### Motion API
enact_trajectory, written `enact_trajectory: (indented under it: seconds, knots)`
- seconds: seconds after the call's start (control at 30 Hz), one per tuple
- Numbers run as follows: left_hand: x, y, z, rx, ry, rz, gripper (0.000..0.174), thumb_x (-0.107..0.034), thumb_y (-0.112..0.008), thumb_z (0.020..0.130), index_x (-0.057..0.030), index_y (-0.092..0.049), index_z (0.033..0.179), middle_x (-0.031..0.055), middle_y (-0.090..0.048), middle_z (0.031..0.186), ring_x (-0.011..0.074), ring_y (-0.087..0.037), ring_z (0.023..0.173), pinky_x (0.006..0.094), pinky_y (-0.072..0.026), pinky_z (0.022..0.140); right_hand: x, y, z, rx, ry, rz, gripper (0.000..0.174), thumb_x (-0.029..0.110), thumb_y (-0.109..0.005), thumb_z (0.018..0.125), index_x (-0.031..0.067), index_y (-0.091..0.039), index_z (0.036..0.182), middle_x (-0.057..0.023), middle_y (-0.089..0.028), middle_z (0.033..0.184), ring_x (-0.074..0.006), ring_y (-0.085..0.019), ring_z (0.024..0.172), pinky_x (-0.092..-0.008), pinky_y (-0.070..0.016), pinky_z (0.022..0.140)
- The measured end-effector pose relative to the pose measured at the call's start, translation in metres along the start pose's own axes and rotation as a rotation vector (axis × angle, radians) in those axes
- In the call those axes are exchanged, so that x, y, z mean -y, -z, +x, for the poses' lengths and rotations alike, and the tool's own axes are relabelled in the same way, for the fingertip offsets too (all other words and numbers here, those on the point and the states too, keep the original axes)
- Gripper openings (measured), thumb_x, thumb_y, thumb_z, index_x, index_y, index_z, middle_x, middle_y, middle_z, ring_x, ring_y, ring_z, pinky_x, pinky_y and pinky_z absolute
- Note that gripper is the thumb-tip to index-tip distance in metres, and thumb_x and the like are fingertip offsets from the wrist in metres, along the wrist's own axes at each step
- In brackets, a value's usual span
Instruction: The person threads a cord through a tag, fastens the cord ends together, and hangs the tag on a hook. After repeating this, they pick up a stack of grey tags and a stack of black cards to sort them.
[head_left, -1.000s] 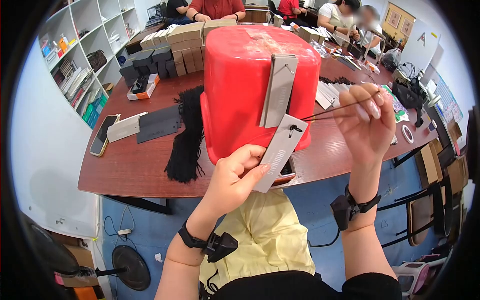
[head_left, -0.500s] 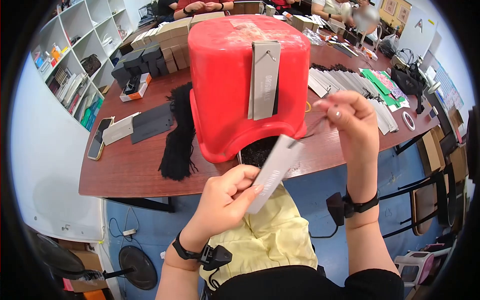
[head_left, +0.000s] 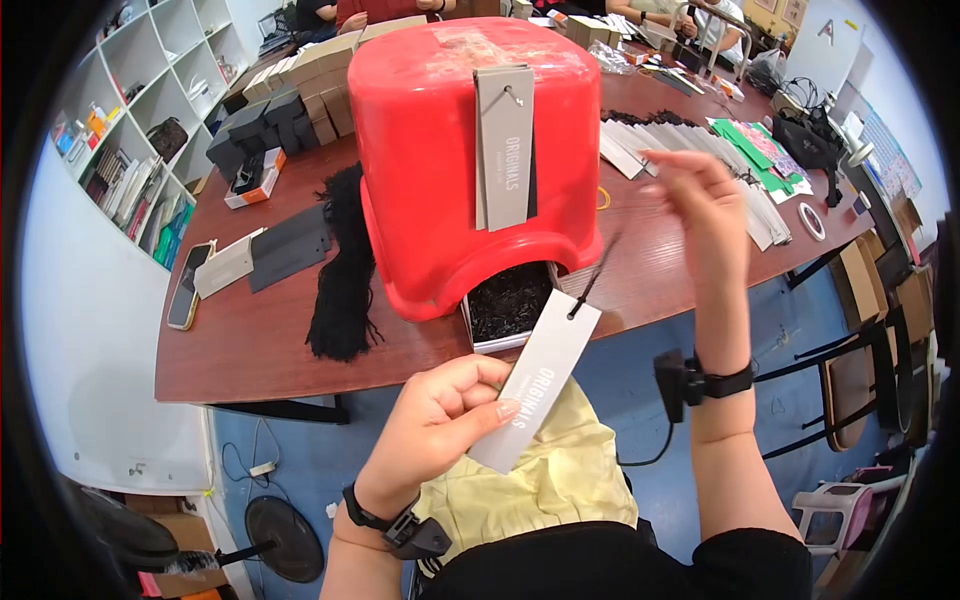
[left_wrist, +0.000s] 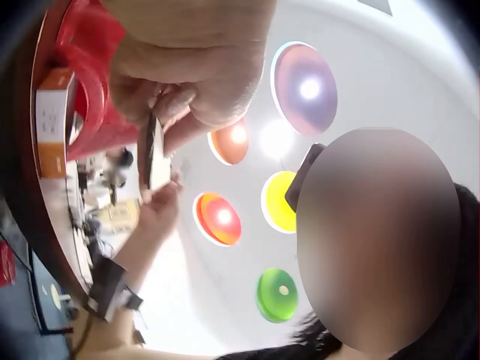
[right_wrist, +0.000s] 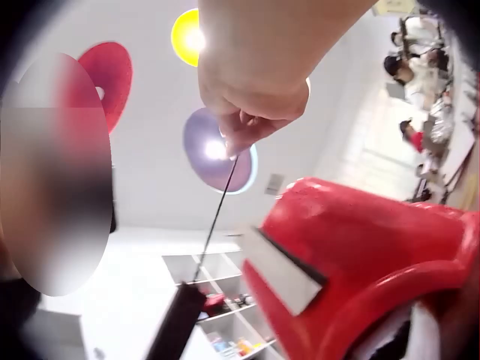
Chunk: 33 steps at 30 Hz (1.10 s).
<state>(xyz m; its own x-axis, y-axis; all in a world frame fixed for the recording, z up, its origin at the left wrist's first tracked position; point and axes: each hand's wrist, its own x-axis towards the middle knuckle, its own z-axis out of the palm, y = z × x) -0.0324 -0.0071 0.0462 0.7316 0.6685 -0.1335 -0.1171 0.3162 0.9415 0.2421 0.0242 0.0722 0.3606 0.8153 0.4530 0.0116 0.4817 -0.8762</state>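
- Before an upturned red tub (head_left: 420, 170), we see one gray tag (head_left: 538, 380) held aslant over a person's yellow-clad lap (head_left: 575, 460), its word "ORIGINALS" facing up and its holed end pointing away toward the table (head_left: 250, 350).
- We find the left hand (head_left: 430, 425) pinching the tag near its lower end, thumb laid across the printed face.
- Raised off to the right, well apart from the tag, is the right hand (head_left: 710, 205), blurred in the head view; from its own wrist view we see its fingertips pinching a thin dark string (right_wrist: 217, 217), which runs straight to the tag's holed end.
- On the tub's front, we count several hanging tags (head_left: 505, 150) overlapping on a small metal hook.
- Beneath the arch in the tub's rim, we glimpse a tray (head_left: 505, 343) of black bits.
- Left of the tub, we see black strands (head_left: 340, 270) in a long bundle, dark cards (head_left: 290, 248), pale cards (head_left: 225, 265) and a phone (head_left: 188, 290).
- To the right, we note a yellow band (head_left: 604, 199), fanned tags (head_left: 688, 140) and a white ring (head_left: 812, 221).
- Behind, we see stacked boxes (head_left: 325, 100) and other people at the table's far side.
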Motion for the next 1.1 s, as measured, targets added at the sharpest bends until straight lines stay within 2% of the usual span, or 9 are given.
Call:
enact_trajectory:
  seconds: [0.1,0.3,0.43,0.53,0.7,0.83,0.9,1.0,1.1]
  knots:
    - [0.003,-0.008,0.014,-0.036,-0.133,-0.049,0.021,-0.003,-0.049,0.081,0.0046,-0.047,0.101,0.0074,-0.060,0.081,0.0065,-0.054,0.074,0.0199,-0.0420,0.066,-0.007,-0.014,-0.027,-0.100,-0.049,-0.387,0.014,0.008,-0.055,0.078,0.0016,-0.053,0.090,-0.0053,-0.059,0.084,-0.0073,-0.055,0.066,-0.0193,-0.0411,0.055]
    - [0.011,-0.031,0.047,-0.220,-0.269,-0.039,0.019,-0.004,-0.046,0.083,0.0030,-0.044,0.100,0.0081,-0.059,0.081,0.0048,-0.049,0.057,0.0171,-0.0398,0.048,0.010,-0.029,-0.110,0.430,-0.479,-0.256,0.010,0.008,-0.059,0.076,0.0003,-0.053,0.075,0.0005,-0.055,0.068,-0.0027,-0.048,0.057,-0.0174,-0.0389,0.050]
    - [0.014,-0.046,0.060,-0.189,-0.289,-0.060,0.027,-0.003,-0.048,0.082,0.0020,-0.040,0.108,0.0083,-0.051,0.090,0.0040,-0.046,0.055,0.0172,-0.0400,0.048,0.011,-0.003,-0.094,0.267,-0.515,-0.170,0.008,0.007,-0.056,0.078,0.0006,-0.055,0.075,-0.0012,-0.056,0.065,-0.0043,-0.051,0.057,-0.0180,-0.0409,0.048]
    - [0.021,-0.040,0.059,-0.178,-0.329,0.021,0.031,-0.001,-0.049,0.081,0.0008,-0.039,0.110,0.0084,-0.048,0.095,0.0042,-0.047,0.060,0.0180,-0.0422,0.053,0.004,0.063,-0.054,0.119,-0.290,-0.629,0.007,0.007,-0.057,0.077,0.0006,-0.057,0.077,-0.0013,-0.057,0.064,-0.0057,-0.051,0.052,-0.0185,-0.0412,0.047]
    - [0.027,-0.022,0.046,-0.197,-0.275,0.127,0.023,-0.001,-0.048,0.081,0.0017,-0.044,0.104,0.0074,-0.053,0.091,0.0032,-0.049,0.063,0.0176,-0.0431,0.056,-0.022,0.217,0.002,-0.070,-0.334,-1.057,0.011,0.013,-0.057,0.075,0.0022,-0.056,0.074,-0.0010,-0.055,0.060,-0.0063,-0.049,0.051,-0.0190,-0.0378,0.046]
    - [0.032,-0.011,0.035,-0.287,-0.308,0.144,0.019,-0.003,-0.047,0.081,-0.0013,-0.048,0.100,0.0076,-0.058,0.087,0.0038,-0.047,0.054,0.0143,-0.0344,0.045,-0.058,0.315,0.007,-0.136,-0.144,-1.605,0.026,0.024,-0.058,0.072,-0.0021,-0.057,0.070,-0.0115,-0.057,0.060,-0.0206,-0.053,0.052,-0.0309,-0.0417,0.052]
    - [0.030,-0.004,0.028,-0.321,-0.307,0.137,0.020,-0.003,-0.048,0.081,0.0006,-0.047,0.100,0.0074,-0.057,0.088,0.0035,-0.048,0.059,0.0156,-0.0383,0.050,-0.061,0.327,0.012,-0.179,-0.208,-1.599,0.030,0.028,-0.058,0.071,-0.0021,-0.058,0.071,-0.0149,-0.057,0.062,-0.0252,-0.054,0.056,-0.0335,-0.0421,0.055]
    - [0.028,0.009,0.013,-0.410,-0.306,0.138,0.020,-0.002,-0.049,0.081,0.0024,-0.047,0.101,0.0068,-0.056,0.087,0.0030,-0.049,0.063,0.0167,-0.0419,0.054,-0.078,0.345,0.017,-0.277,-0.040,-1.519,0.026,0.024,-0.058,0.072,-0.0016,-0.056,0.067,-0.0100,-0.053,0.054,-0.0155,-0.052,0.048,-0.0301,-0.0401,0.045]
    - [0.027,0.026,0.001,-0.535,-0.319,0.162,0.019,-0.001,-0.049,0.081,0.0019,-0.047,0.100,0.0054,-0.056,0.085,0.0028,-0.049,0.060,0.0163,-0.0414,0.053,-0.099,0.375,0.025,-0.380,-0.183,-1.223,0.023,0.024,-0.062,0.073,0.0034,-0.051,0.071,-0.0030,-0.051,0.061,-0.0091,-0.048,0.051,-0.0232,-0.0388,0.040]
